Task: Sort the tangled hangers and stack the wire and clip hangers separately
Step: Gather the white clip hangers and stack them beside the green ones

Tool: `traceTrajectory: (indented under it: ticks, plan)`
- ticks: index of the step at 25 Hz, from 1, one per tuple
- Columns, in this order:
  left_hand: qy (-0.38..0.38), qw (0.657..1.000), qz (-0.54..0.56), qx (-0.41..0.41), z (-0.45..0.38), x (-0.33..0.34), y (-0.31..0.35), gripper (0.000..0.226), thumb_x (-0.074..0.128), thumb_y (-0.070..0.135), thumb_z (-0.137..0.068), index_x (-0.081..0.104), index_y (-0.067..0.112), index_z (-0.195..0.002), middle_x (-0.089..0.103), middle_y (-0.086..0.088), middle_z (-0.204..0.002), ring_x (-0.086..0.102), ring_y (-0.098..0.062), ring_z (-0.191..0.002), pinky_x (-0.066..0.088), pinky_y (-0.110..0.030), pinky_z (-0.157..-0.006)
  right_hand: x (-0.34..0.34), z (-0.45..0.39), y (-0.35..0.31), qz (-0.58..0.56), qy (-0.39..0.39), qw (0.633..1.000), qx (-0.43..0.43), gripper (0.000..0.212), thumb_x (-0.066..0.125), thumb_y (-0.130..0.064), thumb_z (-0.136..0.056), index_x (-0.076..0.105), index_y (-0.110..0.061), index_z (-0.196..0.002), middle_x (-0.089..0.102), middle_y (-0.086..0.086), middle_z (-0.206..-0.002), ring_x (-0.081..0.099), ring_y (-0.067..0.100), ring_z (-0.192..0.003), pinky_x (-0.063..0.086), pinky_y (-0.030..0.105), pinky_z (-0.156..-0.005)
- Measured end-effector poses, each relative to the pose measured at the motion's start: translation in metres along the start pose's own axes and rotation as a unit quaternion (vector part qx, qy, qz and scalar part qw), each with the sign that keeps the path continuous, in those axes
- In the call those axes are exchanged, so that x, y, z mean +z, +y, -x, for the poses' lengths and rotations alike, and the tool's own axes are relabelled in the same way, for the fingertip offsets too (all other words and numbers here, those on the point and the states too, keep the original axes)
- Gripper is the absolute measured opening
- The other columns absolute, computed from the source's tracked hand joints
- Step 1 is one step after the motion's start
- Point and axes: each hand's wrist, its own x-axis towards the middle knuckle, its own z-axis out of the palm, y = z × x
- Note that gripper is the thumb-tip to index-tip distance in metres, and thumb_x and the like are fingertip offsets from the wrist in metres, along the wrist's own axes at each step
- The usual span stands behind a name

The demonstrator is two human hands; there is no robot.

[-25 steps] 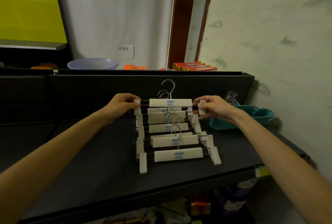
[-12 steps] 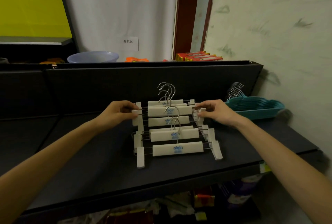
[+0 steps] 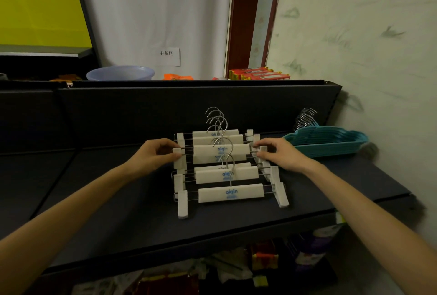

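while both hands sit at the ends of one hanger, the head view gives me the whole job: my left hand [image 3: 158, 155] pinches the white clip at the left end of a clip hanger [image 3: 221, 150] in the middle of the stepped row of white clip hangers [image 3: 230, 177], and my right hand [image 3: 280, 155] pinches the clip at its right end, fingers curled on both. that hanger's long axis runs left to right across my view, square between the two hands, so neither is nearer; each has its own end. its hook stands up toward the back panel, among the hooks of the hangers behind it. i judge the coming move turns on keeping that bar level as it is settled or shifted, since a tilt could snag its clips or hook on the neighbours just in front and behind. the teal hangers [image 3: 327, 139] lie in a neat pile well to the right, near the wall, their metal hooks pointing back; they look like the second stack already made. everything rests on a dark tabletop [image 3: 106, 204] with a raised dark back panel [image 3: 165, 110]. beyond it i see a pale basin [image 3: 120, 73], red packets [image 3: 257, 74], a white curtain carrying a small label [image 3: 169, 56], and a green-smudged wall on the right.
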Motion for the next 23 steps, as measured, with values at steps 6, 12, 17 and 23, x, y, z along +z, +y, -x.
traceTrajectory:
  ticks: [6,12,17,23]
  plan:
    - [0.04,0.999,-0.007,0.012,0.0014,0.0087,-0.0003,0.025,0.065,0.02,-0.094,0.063,0.023,-0.119,0.068,0.005,-0.114,0.068,-0.005,-0.106,0.057,-0.03,-0.087,0.0026,0.0009,-0.0049,0.016,0.02,1.0,-0.007,0.041,0.071,-0.022,-0.093,0.062,-0.022,-0.134,0.061,-0.011,-0.126,0.055,0.002,-0.117,0.042,0.011,-0.088]
    - [0.016,0.999,-0.044,-0.02,0.0049,0.0106,-0.0047,0.031,0.071,0.02,-0.089,0.059,0.034,-0.115,0.066,0.008,-0.113,0.066,0.001,-0.102,0.056,-0.027,-0.087,0.0021,0.0,-0.0063,0.025,0.009,1.0,0.0,0.042,0.07,-0.023,-0.094,0.061,-0.023,-0.134,0.061,-0.012,-0.123,0.055,-0.006,-0.102,0.045,0.013,-0.087]
    - [0.014,0.998,-0.05,-0.034,0.0036,0.0113,-0.0046,0.034,0.071,0.021,-0.089,0.057,0.034,-0.117,0.065,0.008,-0.114,0.066,-0.004,-0.104,0.053,-0.025,-0.086,0.0016,-0.0016,-0.0078,0.027,0.009,1.0,0.005,0.045,0.07,-0.025,-0.093,0.058,-0.023,-0.137,0.06,-0.004,-0.134,0.053,0.006,-0.118,0.043,0.022,-0.094]
    - [0.002,0.999,-0.034,-0.037,0.0068,0.011,-0.006,0.038,0.071,0.021,-0.089,0.053,0.04,-0.117,0.064,0.007,-0.118,0.065,-0.004,-0.106,0.054,-0.025,-0.088,0.0036,-0.0006,-0.0081,0.028,0.013,0.999,0.013,0.047,0.07,-0.027,-0.093,0.056,-0.023,-0.138,0.059,-0.002,-0.138,0.054,0.008,-0.12,0.046,0.027,-0.099]
